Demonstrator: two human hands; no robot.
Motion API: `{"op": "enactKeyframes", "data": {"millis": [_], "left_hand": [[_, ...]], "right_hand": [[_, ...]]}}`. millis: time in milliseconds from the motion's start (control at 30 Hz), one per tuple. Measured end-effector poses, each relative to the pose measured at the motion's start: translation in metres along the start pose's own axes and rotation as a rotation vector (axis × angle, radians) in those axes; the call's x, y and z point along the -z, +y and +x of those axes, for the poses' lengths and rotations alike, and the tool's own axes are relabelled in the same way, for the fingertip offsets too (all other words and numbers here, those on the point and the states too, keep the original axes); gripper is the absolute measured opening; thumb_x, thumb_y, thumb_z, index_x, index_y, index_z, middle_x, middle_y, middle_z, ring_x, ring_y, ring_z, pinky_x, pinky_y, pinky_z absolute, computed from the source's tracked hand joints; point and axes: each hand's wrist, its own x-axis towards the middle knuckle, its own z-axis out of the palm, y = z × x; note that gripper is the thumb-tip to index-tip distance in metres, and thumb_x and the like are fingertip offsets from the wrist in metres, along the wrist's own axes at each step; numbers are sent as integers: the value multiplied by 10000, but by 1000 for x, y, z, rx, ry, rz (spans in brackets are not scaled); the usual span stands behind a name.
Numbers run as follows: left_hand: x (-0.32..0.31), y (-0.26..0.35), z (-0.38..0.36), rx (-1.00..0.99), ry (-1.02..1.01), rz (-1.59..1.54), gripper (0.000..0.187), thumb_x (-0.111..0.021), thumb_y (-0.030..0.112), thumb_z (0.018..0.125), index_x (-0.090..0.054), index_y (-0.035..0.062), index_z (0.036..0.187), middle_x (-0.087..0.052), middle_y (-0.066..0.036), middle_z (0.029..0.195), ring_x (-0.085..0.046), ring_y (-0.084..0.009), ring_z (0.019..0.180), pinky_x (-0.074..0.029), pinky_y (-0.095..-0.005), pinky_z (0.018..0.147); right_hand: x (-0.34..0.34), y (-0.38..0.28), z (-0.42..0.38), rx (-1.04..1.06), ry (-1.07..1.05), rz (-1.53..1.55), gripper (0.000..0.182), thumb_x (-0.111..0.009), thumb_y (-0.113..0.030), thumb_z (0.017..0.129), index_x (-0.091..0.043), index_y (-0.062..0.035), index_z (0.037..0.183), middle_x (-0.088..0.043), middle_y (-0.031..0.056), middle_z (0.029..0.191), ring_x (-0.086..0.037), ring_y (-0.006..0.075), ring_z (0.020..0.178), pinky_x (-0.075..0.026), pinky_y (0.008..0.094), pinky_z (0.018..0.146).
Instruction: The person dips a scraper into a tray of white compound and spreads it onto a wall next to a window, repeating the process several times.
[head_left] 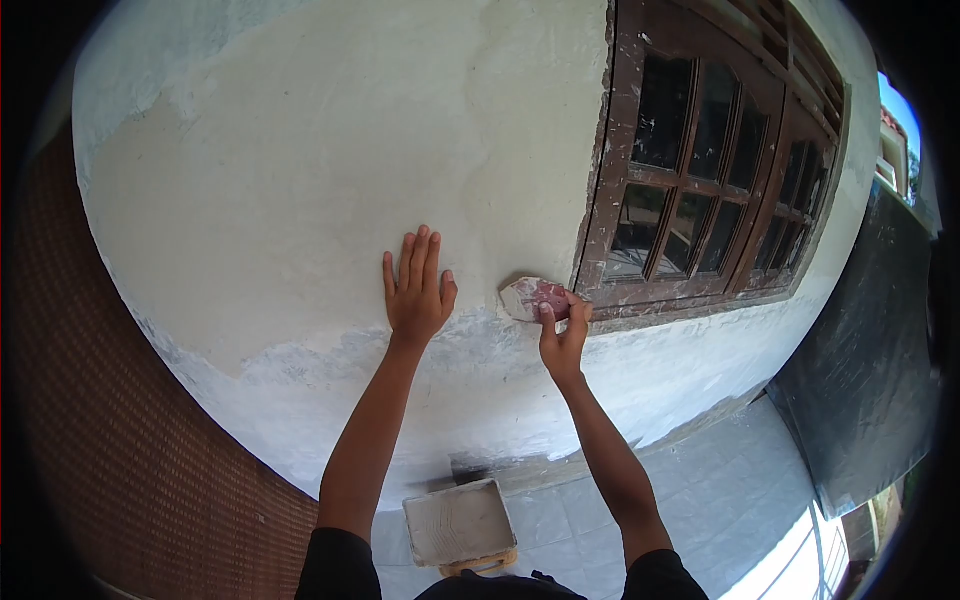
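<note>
My left hand (415,288) lies flat on the cream-and-white wall (300,200), fingers stretched upward, with nothing in it. To its right, my right hand (568,338) grips a flat maroon piece (540,300) smeared with pale plaster or paint, thumb on its face. The piece sits against the wall, right at the lower left corner of the brown window frame (640,312). Its kind is not clear from this view. Just below both hands, the wall turns from cream to a patchy bluish white.
A paint-coated tray (460,525) stands low by the wall, between my arms. Grey sheeting (650,500) covers the floor. On the left is a brown woven panel (150,420); on the right hangs a dark sheet (860,350). Small glass panes (690,220) fill the window.
</note>
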Motion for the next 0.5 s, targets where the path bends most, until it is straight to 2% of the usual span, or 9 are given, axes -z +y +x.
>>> {"op": "enactKeyframes", "data": {"millis": [33, 100, 167, 200, 233, 367, 433, 467, 500], "left_hand": [[0, 0, -1, 0, -2, -5, 553, -484, 224, 928, -382, 72, 1450, -362, -86, 1518, -306, -253, 1425, -160, -522, 1167], [2, 1, -2, 2, -10, -8, 554, -486, 221, 926, -382, 73, 1450, -364, -87, 1518, -307, -254, 1424, -158, -522, 1168], [1, 1, -1, 8, -6, -5, 555, -488, 219, 925, -382, 73, 1450, -366, -87, 1517, -309, -255, 1423, -156, -522, 1168], [1, 1, -2, 5, 0, 1, 556, -489, 216, 924, -381, 74, 1451, -366, -87, 1516, -309, -256, 1423, -157, -523, 1168], [0, 1, -2, 1, 8, 6, 558, -491, 214, 923, -381, 75, 1452, -367, -87, 1515, -310, -258, 1423, -157, -523, 1167], [0, 2, -3, 15, -7, -11, 558, -492, 209, 920, -381, 78, 1451, -368, -89, 1515, -311, -259, 1422, -159, -525, 1166], [0, 0, -2, 8, 3, -24, 554, -487, 212, 922, -382, 79, 1450, -368, -89, 1514, -307, -261, 1424, -159, -528, 1166], [0, 0, -2, 8, 4, -22, 554, -487, 212, 922, -382, 79, 1450, -368, -89, 1514, -307, -261, 1424, -159, -528, 1166], [-1, 1, -2, 5, 5, -8, 551, -484, 215, 924, -383, 79, 1449, -367, -89, 1514, -306, -260, 1424, -160, -527, 1166]], "right_hand": [[-2, -1, -4, 74, -86, -72, 306, -627, -77, 921, -526, 12, 1195, -541, 116, 1014, -467, 186, 949, -386, 312, 869], [-2, 3, 2, 17, -73, -125, 307, -620, -87, 929, -521, 15, 1201, -541, 113, 1014, -474, 176, 950, -390, 305, 873], [1, 19, 16, -316, 358, 259, 306, -607, -89, 939, -514, 18, 1210, -538, 107, 1004, -482, 166, 951, -399, 306, 873], [6, 25, 18, -345, 409, 331, 305, -619, -41, 909, -526, 16, 1194, -507, 134, 1076, -503, 212, 924, -410, 323, 851], [6, 22, 15, -340, 408, 336, 305, -619, -41, 909, -526, 16, 1194, -507, 134, 1076, -503, 212, 924, -410, 323, 851], [1, 6, -11, 61, -92, -30, 315, -653, -76, 879, -551, 27, 1159, -532, 167, 986, -492, 275, 910, -404, 339, 809], [-4, 16, -6, -12, 46, -29, 313, -644, -81, 891, -544, 27, 1167, -531, 164, 1002, -503, 272, 920, -410, 341, 824], [-2, 22, -2, -11, 46, -27, 313, -644, -81, 891, -544, 27, 1167, -531, 164, 1002, -503, 272, 920, -410, 341, 824], [3, 29, 5, -163, 213, 159, 314, -639, -81, 898, -538, 27, 1174, -529, 167, 1007, -510, 273, 925, -413, 343, 832]]}}
